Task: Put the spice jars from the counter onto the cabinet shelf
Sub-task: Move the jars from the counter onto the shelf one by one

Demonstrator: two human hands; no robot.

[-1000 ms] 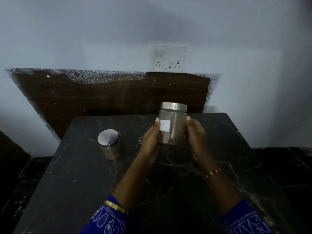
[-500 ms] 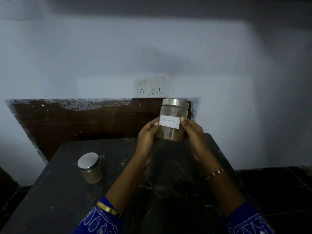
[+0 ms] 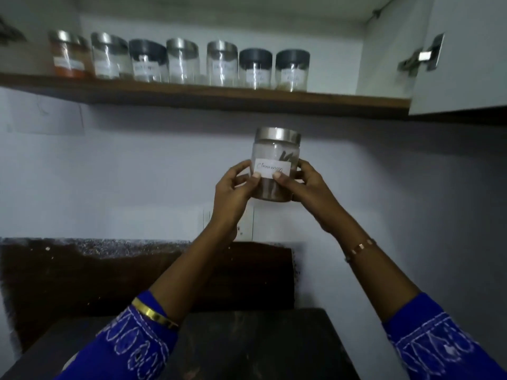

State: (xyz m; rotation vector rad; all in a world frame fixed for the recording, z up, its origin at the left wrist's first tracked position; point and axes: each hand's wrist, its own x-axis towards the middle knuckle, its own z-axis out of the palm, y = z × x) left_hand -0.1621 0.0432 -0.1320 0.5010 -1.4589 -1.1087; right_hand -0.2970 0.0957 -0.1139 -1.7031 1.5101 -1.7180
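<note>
Holding the labelled cinnamon jar [image 3: 275,163] between both hands [image 3: 274,185] below the cabinet shelf [image 3: 356,101], it risks knocking the right-end jar [image 3: 292,70] if lifted carelessly.

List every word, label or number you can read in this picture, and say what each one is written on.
"Cinnamon", handwritten and only just legible: white label on the held jar, gripped by the left hand and right hand.
White labels on the seven shelf jars: blurred, unreadable.
No other text shows.
</note>
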